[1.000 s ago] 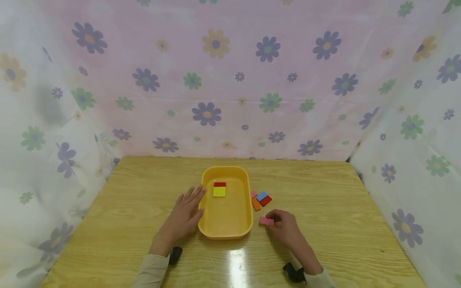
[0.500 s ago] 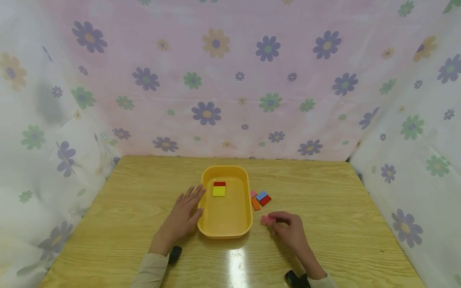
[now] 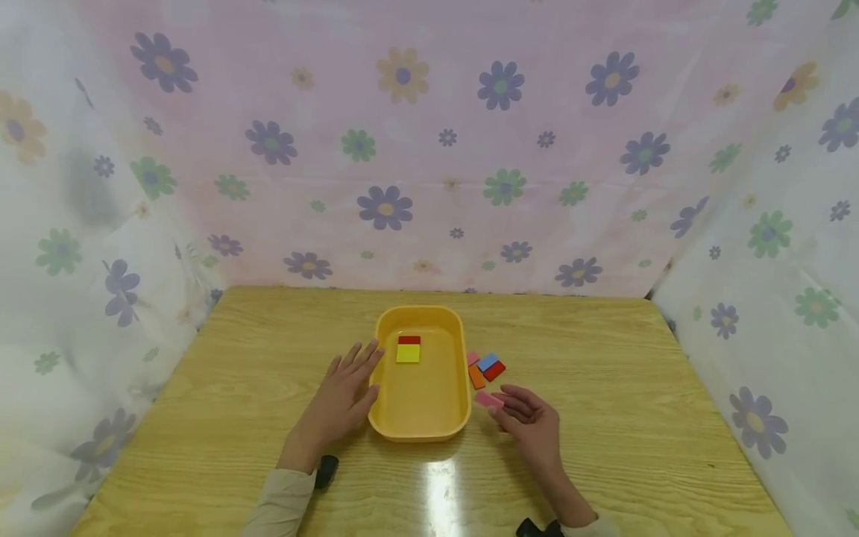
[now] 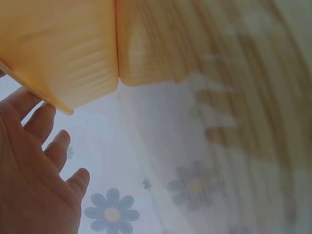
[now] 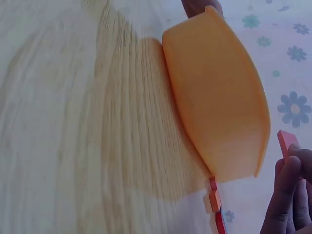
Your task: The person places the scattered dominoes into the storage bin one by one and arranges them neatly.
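A yellow plastic tray (image 3: 419, 432) stands on the wooden table. My left hand (image 3: 338, 395) lies against its left rim with straight, spread fingers; in the left wrist view the fingertips (image 4: 45, 113) meet the rim's edge. Just right of the tray, my right hand (image 3: 533, 425) pinches a pink block (image 3: 488, 400), flat and rectangular, between thumb and fingers. The right wrist view has that pink block (image 5: 286, 141) raised beside the tray wall. Inside the tray, toward the back, a red block (image 3: 409, 340) and a yellow block (image 3: 408, 354) lie edge to edge.
Beside the tray's right wall lie a blue block (image 3: 488, 362), a red block (image 3: 494, 371), an orange block (image 3: 476, 377) and another pink block (image 3: 473, 359), partly hidden by the rim. Flowered cloth (image 3: 429, 164) walls in the back and both sides of the table (image 3: 637, 388).
My right hand has turned and moved slightly up and left, bringing the pink block nearer the tray's right side. The left hand and the tray stay put.
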Available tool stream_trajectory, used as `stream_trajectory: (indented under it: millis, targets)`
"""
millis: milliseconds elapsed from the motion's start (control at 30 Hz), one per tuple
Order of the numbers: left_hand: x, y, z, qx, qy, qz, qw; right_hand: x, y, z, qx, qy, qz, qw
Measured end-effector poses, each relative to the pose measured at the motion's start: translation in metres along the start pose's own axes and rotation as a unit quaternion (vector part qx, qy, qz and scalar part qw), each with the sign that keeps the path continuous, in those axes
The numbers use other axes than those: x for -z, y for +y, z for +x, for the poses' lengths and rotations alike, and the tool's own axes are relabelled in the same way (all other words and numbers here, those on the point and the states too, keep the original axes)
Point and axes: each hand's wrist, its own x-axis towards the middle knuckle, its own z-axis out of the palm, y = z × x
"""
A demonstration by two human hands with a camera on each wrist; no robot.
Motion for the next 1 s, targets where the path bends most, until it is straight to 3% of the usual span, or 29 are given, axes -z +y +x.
stream_trajectory:
  millis: [233,500,667,1000]
  targets:
    - [0.000,-0.001,0.000,0.003,-0.002,0.022,0.9997,-0.013,-0.008,-0.009,-0.036,-0.013,0.025,0.9990]
    - [0.000,-0.002,0.000,-0.001,-0.006,0.033,0.9994,-0.031,-0.020,-0.017,-0.043,-0.044,0.052,0.9967]
    - [0.000,-0.002,0.004,-0.008,0.002,0.044,0.9990,-0.042,-0.028,-0.013,-0.042,-0.050,0.081,0.9945]
    - [-0.003,-0.001,-0.002,-0.003,-0.001,0.051,0.9987,-0.067,-0.036,-0.008,-0.055,-0.063,0.095,0.9919]
